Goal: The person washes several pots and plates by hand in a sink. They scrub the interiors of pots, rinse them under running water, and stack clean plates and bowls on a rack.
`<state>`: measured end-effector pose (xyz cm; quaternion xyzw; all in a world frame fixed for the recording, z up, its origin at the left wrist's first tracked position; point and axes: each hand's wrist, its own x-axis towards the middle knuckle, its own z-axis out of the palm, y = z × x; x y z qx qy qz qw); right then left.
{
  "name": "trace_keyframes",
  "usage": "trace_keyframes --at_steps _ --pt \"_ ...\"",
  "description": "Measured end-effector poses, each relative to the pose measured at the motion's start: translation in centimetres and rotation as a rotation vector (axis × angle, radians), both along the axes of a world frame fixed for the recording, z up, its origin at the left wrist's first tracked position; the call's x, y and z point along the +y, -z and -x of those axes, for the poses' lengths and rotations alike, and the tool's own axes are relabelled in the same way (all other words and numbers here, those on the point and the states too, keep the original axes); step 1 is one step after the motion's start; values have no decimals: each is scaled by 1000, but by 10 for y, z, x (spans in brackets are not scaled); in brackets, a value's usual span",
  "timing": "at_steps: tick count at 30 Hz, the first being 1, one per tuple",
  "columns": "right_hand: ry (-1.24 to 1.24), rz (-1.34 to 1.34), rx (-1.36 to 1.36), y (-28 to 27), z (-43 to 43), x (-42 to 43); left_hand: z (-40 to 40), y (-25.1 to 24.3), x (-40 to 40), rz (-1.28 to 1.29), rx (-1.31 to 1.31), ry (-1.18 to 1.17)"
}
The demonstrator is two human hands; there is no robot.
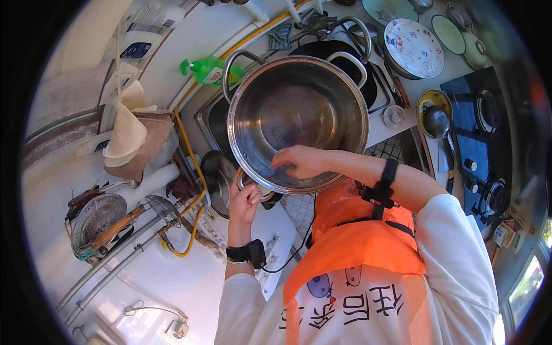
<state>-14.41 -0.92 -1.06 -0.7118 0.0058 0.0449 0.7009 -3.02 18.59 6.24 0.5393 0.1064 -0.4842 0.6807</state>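
A large stainless steel pot [297, 99] is tilted so that its open mouth faces me. Its inside looks wet and streaked. My left hand [243, 200] grips the loop handle [242, 181] at the pot's lower left. Inside the pot is my right hand [304, 161], its fingers bent and somewhat apart near the lower inner wall. No cloth or tool shows in it; whether the fingertips touch the steel is unclear. Another loop handle [360, 69] sticks out at the upper right. Part of a metal sink [207, 118] shows behind the pot's left side.
A green pump bottle [209, 71] stands beyond the sink. A dark round lid [215, 172] leans left of the pot. Plates [414, 47], a yellow bowl with a ladle [436, 120] and a black gas hob [470, 138] lie rightward. Utensils hang from the wall rail [116, 267] near a yellow hose [189, 155].
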Motion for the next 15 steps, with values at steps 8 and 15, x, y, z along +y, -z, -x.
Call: trace_keyframes --at_steps 8,15 --pt "1145 1139 -102 -64 54 -137 2 12 10 60 81 87" --pt "995 -92 469 -4 97 -188 -3 25 -4 158 113 206"
